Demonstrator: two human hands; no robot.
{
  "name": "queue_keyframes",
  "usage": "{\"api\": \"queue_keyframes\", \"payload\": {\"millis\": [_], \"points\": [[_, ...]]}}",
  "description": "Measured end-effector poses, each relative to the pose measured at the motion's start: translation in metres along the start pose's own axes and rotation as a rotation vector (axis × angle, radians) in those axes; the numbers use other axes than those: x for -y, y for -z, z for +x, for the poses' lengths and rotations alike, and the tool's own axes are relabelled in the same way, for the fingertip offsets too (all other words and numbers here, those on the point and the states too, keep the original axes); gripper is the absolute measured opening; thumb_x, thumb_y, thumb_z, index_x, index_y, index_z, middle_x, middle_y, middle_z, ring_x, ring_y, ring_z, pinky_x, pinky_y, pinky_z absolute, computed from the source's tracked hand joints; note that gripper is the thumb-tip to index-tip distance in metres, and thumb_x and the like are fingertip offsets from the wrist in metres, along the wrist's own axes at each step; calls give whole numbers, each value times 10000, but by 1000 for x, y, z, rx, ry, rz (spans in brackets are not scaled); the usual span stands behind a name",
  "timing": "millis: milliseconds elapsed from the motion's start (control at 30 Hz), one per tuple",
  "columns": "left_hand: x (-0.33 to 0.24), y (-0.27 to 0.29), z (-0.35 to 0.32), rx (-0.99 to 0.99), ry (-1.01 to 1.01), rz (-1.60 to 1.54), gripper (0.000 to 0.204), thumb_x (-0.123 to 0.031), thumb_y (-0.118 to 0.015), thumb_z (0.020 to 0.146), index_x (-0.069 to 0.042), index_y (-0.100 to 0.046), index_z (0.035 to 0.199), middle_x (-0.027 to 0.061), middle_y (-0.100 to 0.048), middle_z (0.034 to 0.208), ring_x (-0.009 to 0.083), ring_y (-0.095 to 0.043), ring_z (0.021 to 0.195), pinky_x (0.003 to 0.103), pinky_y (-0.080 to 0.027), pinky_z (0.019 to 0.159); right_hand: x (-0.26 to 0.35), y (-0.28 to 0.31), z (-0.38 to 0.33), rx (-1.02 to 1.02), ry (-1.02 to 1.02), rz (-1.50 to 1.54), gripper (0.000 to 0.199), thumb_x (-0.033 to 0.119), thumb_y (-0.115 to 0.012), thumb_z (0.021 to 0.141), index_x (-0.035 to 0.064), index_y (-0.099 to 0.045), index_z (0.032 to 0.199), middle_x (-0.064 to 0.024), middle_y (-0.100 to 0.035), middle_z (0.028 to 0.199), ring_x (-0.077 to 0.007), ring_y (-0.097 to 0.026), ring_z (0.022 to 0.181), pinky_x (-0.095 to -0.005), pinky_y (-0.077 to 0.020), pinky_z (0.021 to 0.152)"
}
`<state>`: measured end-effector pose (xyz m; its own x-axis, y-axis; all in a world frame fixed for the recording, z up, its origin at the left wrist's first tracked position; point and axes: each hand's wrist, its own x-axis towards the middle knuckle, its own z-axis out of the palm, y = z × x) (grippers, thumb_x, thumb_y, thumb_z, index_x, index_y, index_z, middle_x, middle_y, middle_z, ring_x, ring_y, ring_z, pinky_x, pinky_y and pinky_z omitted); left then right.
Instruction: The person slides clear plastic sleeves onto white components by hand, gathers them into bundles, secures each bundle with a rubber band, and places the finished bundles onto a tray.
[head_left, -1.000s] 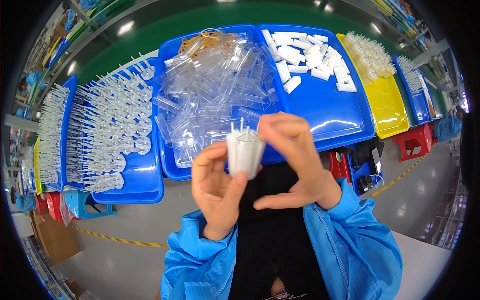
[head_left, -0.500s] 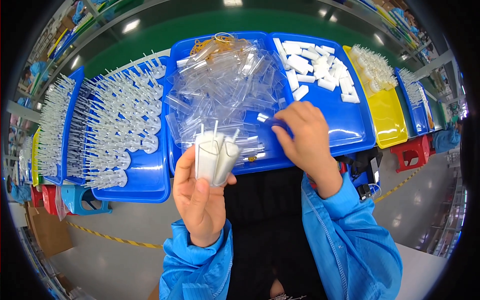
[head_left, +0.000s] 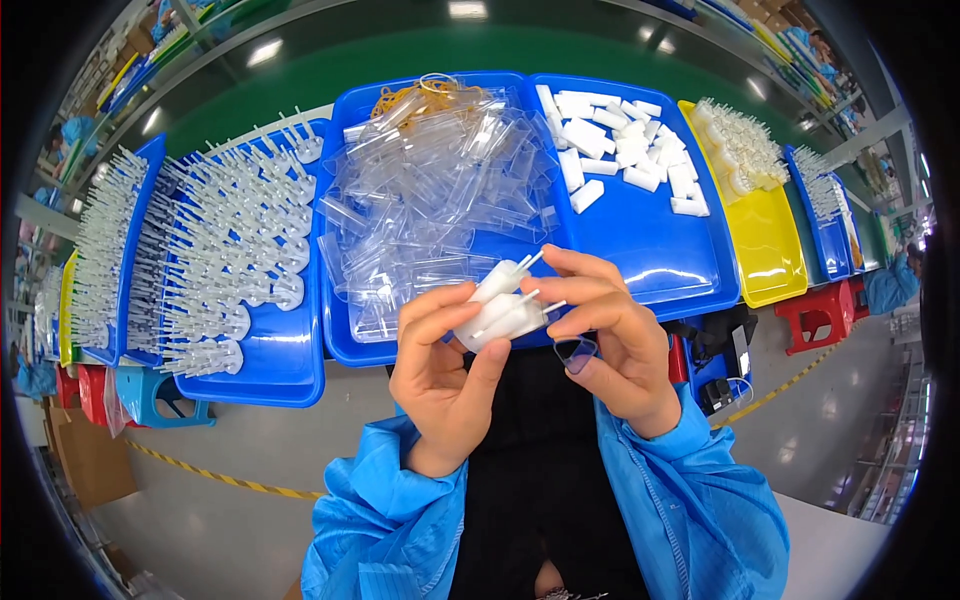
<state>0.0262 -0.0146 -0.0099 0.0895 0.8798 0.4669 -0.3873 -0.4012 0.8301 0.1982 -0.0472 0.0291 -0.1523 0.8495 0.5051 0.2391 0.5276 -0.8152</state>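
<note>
Since half a second ago, my right hand [head_left: 615,345] has come back from the blue tray [head_left: 640,250] to meet my left hand [head_left: 445,385] over my lap. Both hands curl closed around white plastic pieces [head_left: 500,310] with thin pins; right also pinches a clear sleeve [head_left: 575,353]. Fingers hide how the pieces join.

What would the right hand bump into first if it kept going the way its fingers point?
The right hand points left, so it would probably press first against the white parts held by the left hand, which its fingertips already touch.
</note>
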Motion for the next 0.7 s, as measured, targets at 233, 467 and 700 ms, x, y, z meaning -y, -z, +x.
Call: {"api": "queue_keyframes", "payload": {"millis": [233, 467, 700], "points": [[-5, -3, -1, -41, 26, 105, 337, 37, -765, 742, 6, -652, 1059, 151, -506, 1205, 243, -560, 1107, 326, -544, 854, 6, -2, -1, -28, -20, -18, 212, 148, -695, 814, 75, -623, 1000, -140, -638, 1219, -373, -459, 1272, -459, -377, 1022], [-2, 0, 2, 35, -65, 312, 355, 33, -808, 625, -49, -728, 961, 143, -536, 1167, 256, -575, 1028, 330, -489, 828, 12, -2, 1, -40, -56, -75, 236, 134, -707, 796, 66, -636, 1010, -129, -659, 1175, -357, -519, 1202, -453, -401, 986], [-2, 2, 2, -44, 76, 29, 324, 51, -733, 759, 21, -654, 1072, 136, -490, 1213, 230, -575, 1073, 309, -508, 882, 10, -7, 0, -24, 41, -180, 252, 118, -691, 799, 56, -623, 1034, -113, -675, 1147, -356, -548, 1191, -487, -399, 1003]]}}
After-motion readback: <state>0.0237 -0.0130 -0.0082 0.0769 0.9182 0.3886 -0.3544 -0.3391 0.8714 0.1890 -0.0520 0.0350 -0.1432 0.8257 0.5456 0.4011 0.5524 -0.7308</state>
